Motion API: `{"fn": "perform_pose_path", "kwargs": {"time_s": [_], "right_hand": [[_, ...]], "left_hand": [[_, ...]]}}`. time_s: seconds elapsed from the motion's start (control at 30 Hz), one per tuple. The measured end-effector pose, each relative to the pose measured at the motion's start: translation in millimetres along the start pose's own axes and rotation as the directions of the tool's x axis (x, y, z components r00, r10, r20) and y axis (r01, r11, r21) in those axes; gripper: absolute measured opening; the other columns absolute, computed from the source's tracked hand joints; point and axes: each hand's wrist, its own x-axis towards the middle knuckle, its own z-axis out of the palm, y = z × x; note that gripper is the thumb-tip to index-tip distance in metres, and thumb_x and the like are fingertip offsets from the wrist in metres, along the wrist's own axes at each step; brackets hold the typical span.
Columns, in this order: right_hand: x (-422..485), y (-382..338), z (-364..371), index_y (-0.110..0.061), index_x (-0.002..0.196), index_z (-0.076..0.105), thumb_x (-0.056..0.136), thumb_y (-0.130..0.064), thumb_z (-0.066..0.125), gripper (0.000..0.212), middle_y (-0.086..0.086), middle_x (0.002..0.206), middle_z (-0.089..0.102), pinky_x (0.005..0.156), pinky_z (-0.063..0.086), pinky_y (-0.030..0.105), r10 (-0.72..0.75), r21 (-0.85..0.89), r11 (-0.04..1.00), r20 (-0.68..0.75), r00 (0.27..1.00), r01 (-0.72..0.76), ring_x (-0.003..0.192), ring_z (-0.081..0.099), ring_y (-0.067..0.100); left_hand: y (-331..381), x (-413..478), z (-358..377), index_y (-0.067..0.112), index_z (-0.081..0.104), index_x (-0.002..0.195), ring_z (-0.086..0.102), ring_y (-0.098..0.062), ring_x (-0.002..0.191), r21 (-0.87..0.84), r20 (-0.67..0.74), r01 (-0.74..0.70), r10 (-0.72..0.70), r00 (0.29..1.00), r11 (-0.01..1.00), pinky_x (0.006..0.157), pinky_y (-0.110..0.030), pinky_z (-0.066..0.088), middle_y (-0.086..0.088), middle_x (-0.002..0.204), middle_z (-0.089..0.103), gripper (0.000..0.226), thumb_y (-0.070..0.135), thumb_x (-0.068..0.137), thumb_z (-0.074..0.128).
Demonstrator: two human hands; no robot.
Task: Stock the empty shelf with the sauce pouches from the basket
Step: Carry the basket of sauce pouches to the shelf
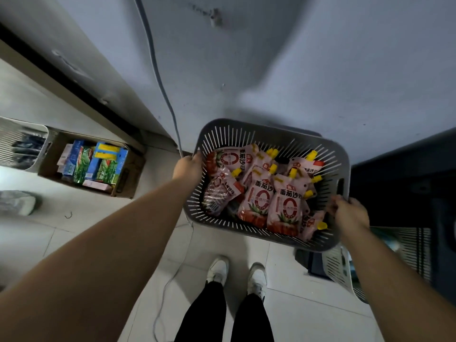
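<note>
A grey slotted plastic basket [249, 130] hangs in the air in front of me, tilted a little down to the right. Several pink sauce pouches [283, 206] with yellow caps lie jumbled inside it. My left hand [188, 166] grips the basket's left rim. My right hand [349, 213] grips its right rim beside the handle slot. No empty shelf board is plainly visible; a pale grey surface [296, 58] fills the upper part of the view.
A cardboard box [128, 174] of blue and green packets sits on the tiled floor at left, with a white slotted basket [37, 129] beside it. Another white basket [343, 265] lies at lower right. A grey cable [158, 77] runs down. My feet [237, 272] stand below.
</note>
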Motion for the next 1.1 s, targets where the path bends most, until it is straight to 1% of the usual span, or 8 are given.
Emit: {"fn": "perform_pose_path", "kwargs": {"time_s": [0.07,0.3,0.43,0.67,0.77,0.87,0.97,1.1], "right_hand": [[5.0,4.8,6.9,-0.007,0.105,0.066,0.1,-0.027,0.048,0.027,0.0,0.077,0.065,0.07,0.045,0.031,-0.025,-0.008,1.0,0.0,1.0,0.025,0.07,0.06,0.019],[18.2,-0.9,12.2,-0.019,0.095,0.062,0.099,-0.046,0.044,0.032,0.006,0.088,0.062,0.075,0.04,0.033,-0.107,-0.092,0.991,-0.056,0.993,0.102,0.083,0.057,0.026],[16.6,0.6,10.3,-0.02,0.087,0.061,0.101,-0.038,0.048,0.026,-0.005,0.073,0.059,0.074,0.037,0.03,-0.104,-0.058,0.993,-0.036,0.994,0.102,0.067,0.053,0.014],[11.8,-2.9,9.5,-0.021,0.074,0.061,0.099,-0.036,0.052,0.03,-0.006,0.076,0.064,0.065,0.041,0.024,-0.047,0.098,0.994,-0.012,0.999,0.048,0.071,0.06,0.011],[7.9,-7.5,8.0,-0.021,0.074,0.06,0.098,-0.035,0.054,0.029,-0.001,0.078,0.066,0.066,0.044,0.027,-0.002,0.149,0.989,0.03,1.0,-0.002,0.073,0.062,0.017],[3.6,-21.0,0.2,-0.019,0.071,0.059,0.094,-0.038,0.06,0.03,0.002,0.067,0.06,0.046,0.038,0.023,0.108,0.153,0.981,0.105,0.989,-0.124,0.057,0.054,0.017],[-1.8,-30.5,-11.4,-0.016,0.072,0.06,0.088,-0.04,0.067,0.029,0.004,0.064,0.056,0.043,0.032,0.026,0.166,0.106,0.977,0.173,0.971,-0.185,0.05,0.045,0.017],[-12.0,-36.9,-26.4,-0.018,0.068,0.058,0.09,-0.032,0.065,0.027,0.001,0.053,0.052,0.039,0.029,0.023,0.136,0.068,0.986,0.183,0.974,-0.15,0.042,0.042,0.014]], "left_hand": [[-4.0,0.6,6.3,0.006,0.067,0.11,0.066,-0.031,0.092,0.006,-0.081,-0.034,0.034,0.996,0.999,0.079,-0.037,0.051,-0.015,0.101,0.07,0.052,0.047,0.101,0.036],[-7.0,7.3,7.6,0.01,0.068,0.097,0.067,-0.029,0.08,0.029,-0.092,-0.046,0.048,0.995,0.999,0.065,-0.033,0.045,-0.01,0.087,0.069,0.052,0.05,0.1,0.036],[-9.3,6.3,6.6,0.012,0.068,0.093,0.067,-0.029,0.079,0.019,-0.083,-0.045,0.047,0.995,0.999,0.069,-0.037,0.05,-0.011,0.088,0.07,0.052,0.052,0.099,0.035],[-4.9,-6.3,4.6,0.024,0.065,0.086,0.065,-0.021,0.084,-0.049,-0.109,-0.045,0.04,0.993,0.998,0.077,-0.039,0.049,-0.003,0.089,0.07,0.064,0.073,0.088,0.024],[-3.0,-7.8,2.2,0.019,0.067,0.102,0.065,-0.026,0.093,-0.031,-0.078,-0.034,0.032,0.996,0.999,0.083,-0.04,0.049,-0.01,0.102,0.07,0.067,0.067,0.095,0.02],[2.8,-9.1,-6.1,0.01,0.066,0.114,0.067,-0.033,0.101,-0.018,0.018,0.017,-0.017,1.0,1.0,0.093,-0.046,0.053,-0.017,0.111,0.069,0.071,0.064,0.098,0.023],[1.4,-21.9,-19.7,0.01,0.067,0.109,0.072,-0.03,0.086,-0.075,0.124,0.069,-0.059,0.99,0.995,0.084,-0.043,0.058,-0.013,0.097,0.073,0.06,0.059,0.098,0.036],[5.8,-39.1,-37.1,0.014,0.068,0.096,0.073,-0.025,0.074,-0.087,0.12,0.06,-0.049,0.992,0.994,0.071,-0.034,0.059,-0.009,0.085,0.074,0.041,0.05,0.097,0.048]]}}
